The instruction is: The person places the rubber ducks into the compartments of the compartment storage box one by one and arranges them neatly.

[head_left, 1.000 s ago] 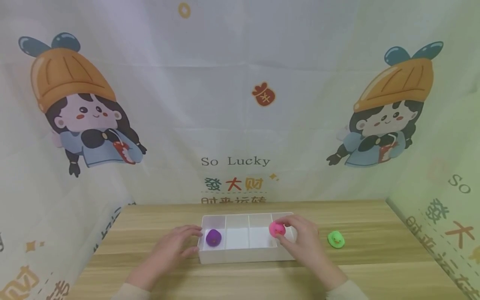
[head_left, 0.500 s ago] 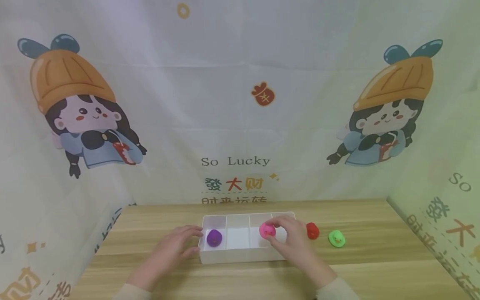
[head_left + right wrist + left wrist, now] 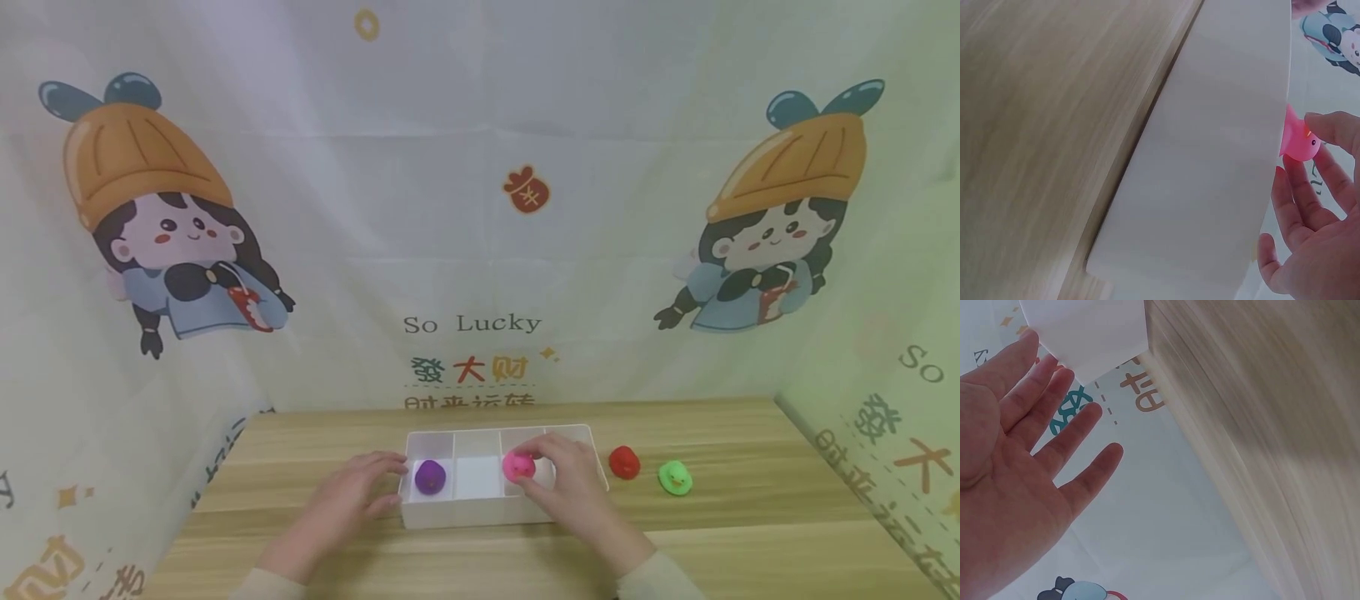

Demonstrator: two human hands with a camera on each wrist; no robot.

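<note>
A white divided tray (image 3: 476,510) stands on the table, with a purple rubber duck (image 3: 430,477) in its leftmost compartment. My right hand (image 3: 573,483) pinches a pink rubber duck (image 3: 518,467) between thumb and fingers, at the third compartment from the left. In the right wrist view the pink duck (image 3: 1301,139) shows partly above the tray's rim, its lower part hidden by the wall. At the tray's left end rests my left hand (image 3: 352,492), fingers extended; the left wrist view shows this hand (image 3: 1029,444) with fingertips at the tray's corner (image 3: 1094,337).
Right of the tray, a red rubber duck (image 3: 625,462) and a green rubber duck (image 3: 676,477) sit on the wooden table (image 3: 750,542). A printed cloth (image 3: 480,250) hangs behind the table and along both sides.
My right hand has carried the pink duck leftward, from the rightmost compartment to the third one. The red duck has come into view behind it. My left hand stays at the tray's end.
</note>
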